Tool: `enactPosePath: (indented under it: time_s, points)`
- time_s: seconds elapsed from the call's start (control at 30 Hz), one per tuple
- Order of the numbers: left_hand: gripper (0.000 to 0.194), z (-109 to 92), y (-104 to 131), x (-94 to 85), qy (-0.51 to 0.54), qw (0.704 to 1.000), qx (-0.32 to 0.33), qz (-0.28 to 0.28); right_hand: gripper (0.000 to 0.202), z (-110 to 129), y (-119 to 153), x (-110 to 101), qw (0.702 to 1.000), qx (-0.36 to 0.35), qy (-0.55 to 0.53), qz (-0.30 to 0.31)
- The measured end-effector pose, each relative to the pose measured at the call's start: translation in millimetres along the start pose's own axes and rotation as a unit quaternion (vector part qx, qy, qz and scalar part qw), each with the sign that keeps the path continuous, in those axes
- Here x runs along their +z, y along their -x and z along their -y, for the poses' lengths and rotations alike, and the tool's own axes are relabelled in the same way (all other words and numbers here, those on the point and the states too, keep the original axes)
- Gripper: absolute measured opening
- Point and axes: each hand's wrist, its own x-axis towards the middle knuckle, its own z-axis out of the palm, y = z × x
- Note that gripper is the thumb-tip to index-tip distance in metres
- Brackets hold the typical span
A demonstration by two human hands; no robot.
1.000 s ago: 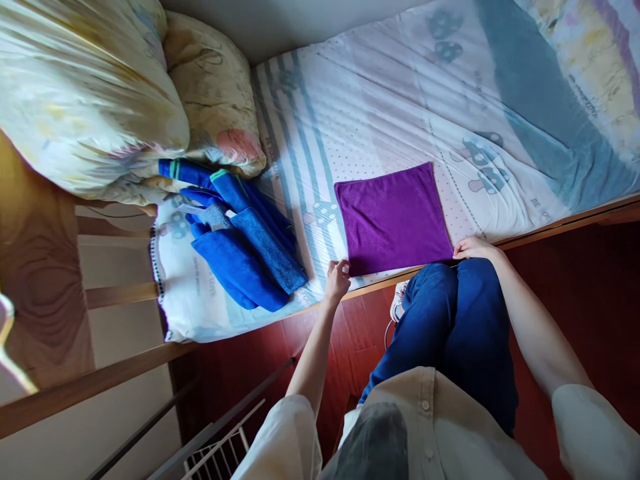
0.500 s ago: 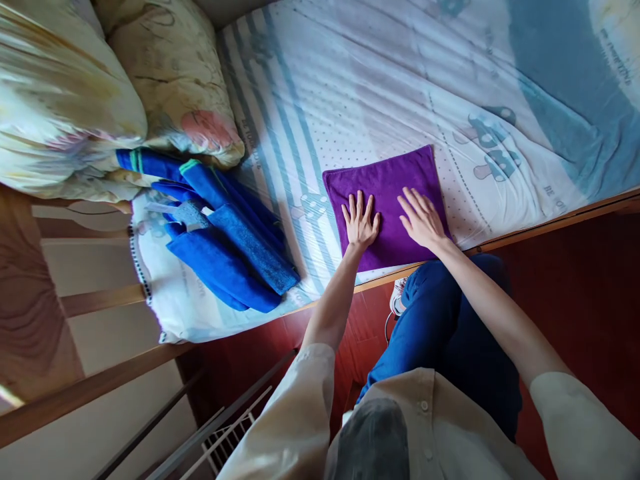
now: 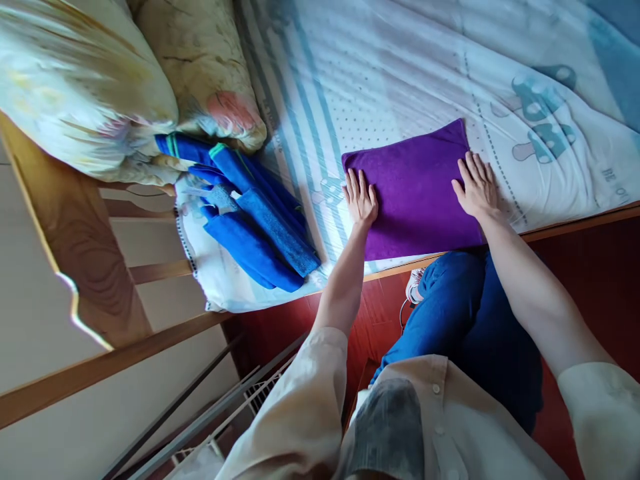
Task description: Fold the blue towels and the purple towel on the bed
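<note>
A purple folded cloth (image 3: 417, 190) lies flat near the front edge of the bed, smooth and roughly rectangular. On its left edge rests my left hand (image 3: 361, 199), palm down with the fingers stretched out. My right hand (image 3: 477, 185) lies flat across the cloth's right edge, fingers extended. Neither hand grasps anything. Left of the cloth, several blue folded or rolled cloths (image 3: 260, 227) lie in a loose pile, with a small grey-blue piece among them.
The bed sheet (image 3: 400, 73) is white and blue with stripes and mushroom prints. Patterned pillows (image 3: 205, 73) are piled at the upper left beside the wooden bed frame (image 3: 100, 253). A white wire rack (image 3: 260, 393) stands below, on the reddish floor (image 3: 380, 303).
My hands have moved apart over the purple cloth, the right one going right to its right edge and the left one to its left edge. The camera view has shifted.
</note>
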Motion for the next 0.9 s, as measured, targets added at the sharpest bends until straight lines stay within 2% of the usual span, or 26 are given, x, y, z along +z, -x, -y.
enactPosePath:
  time_s: [0.17, 0.3, 0.4, 0.5, 0.57, 0.63, 0.7, 0.8, 0.9]
  points:
    - [0.065, 11, 77, -4.6, -0.005, 1.0, -0.005, 0.009, 0.066, -4, 17, -3, 0.997, 0.053, -0.048, -0.007]
    - [0.06, 25, 148, -10.7, 0.017, 1.0, -0.014, -0.007, 0.061, -3, 44, -23, 0.983, 0.164, -0.079, 0.028]
    - [0.057, 33, 199, -16.3, 0.044, 0.999, -0.018, -0.012, 0.057, -3, 71, -46, 0.948, 0.285, -0.099, 0.097]
    - [0.054, 38, 232, -23.0, 0.085, 0.996, -0.024, -0.014, 0.057, 0, 91, -64, 0.893, 0.382, -0.18, 0.156]
    - [0.053, 40, 238, -28.3, 0.111, 0.993, -0.034, -0.012, 0.055, 3, 99, -71, 0.86, 0.416, -0.235, 0.182]
    - [0.054, 39, 232, -34.2, 0.127, 0.99, -0.061, -0.008, 0.055, 6, 104, -77, 0.847, 0.421, -0.252, 0.203]
    - [0.055, 36, 219, -40.0, 0.143, 0.984, -0.107, 0.002, 0.056, 7, 104, -81, 0.858, 0.403, -0.228, 0.221]
    - [0.054, 28, 200, -46.0, 0.191, 0.962, -0.192, 0.036, 0.057, 9, 100, -88, 0.895, 0.349, -0.128, 0.246]
    - [0.055, 21, 193, -47.0, 0.246, 0.937, -0.242, 0.058, 0.055, 10, 95, -91, 0.915, 0.297, -0.062, 0.265]
